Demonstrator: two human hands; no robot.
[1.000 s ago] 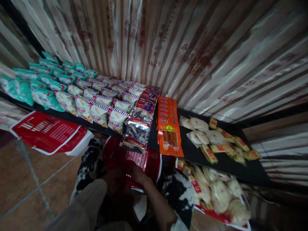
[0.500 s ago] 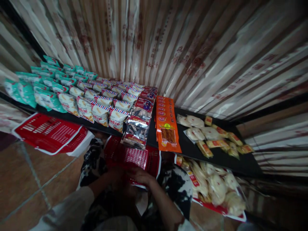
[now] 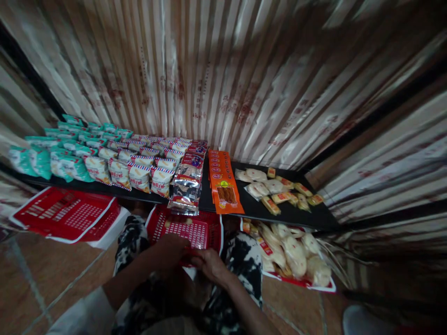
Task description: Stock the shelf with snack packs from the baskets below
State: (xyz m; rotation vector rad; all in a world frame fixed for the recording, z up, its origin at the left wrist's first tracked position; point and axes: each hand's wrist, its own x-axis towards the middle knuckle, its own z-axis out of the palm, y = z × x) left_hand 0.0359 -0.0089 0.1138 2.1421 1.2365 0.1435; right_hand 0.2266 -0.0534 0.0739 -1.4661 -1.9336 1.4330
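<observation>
Between my knees a red plastic basket (image 3: 195, 228) with a slotted bottom and white rim sits half under the shelf. A few small tan pieces lie near its far side, too dim to name. My left hand (image 3: 172, 249) is closed at the basket's near edge, its fingers partly in shadow. Beside it, my right hand (image 3: 211, 266) grips the same near edge with bent fingers. Just above the hands, at the shelf front, hang silver and dark red packets (image 3: 185, 190) and orange snack packs (image 3: 225, 186).
A black shelf (image 3: 244, 204) carries rows of teal bags (image 3: 73, 165) and white-and-blue-striped bags (image 3: 139, 177), plus wrapped white packs (image 3: 258, 188). Another red basket (image 3: 66, 214) is at left; a filled basket (image 3: 296, 260) is at right. Printed corrugated sheeting (image 3: 209, 83) stands behind.
The view has shifted, so the shelf sits lower and more to the left. My hands have drawn together at the basket's near edge, and more of its inside shows.
</observation>
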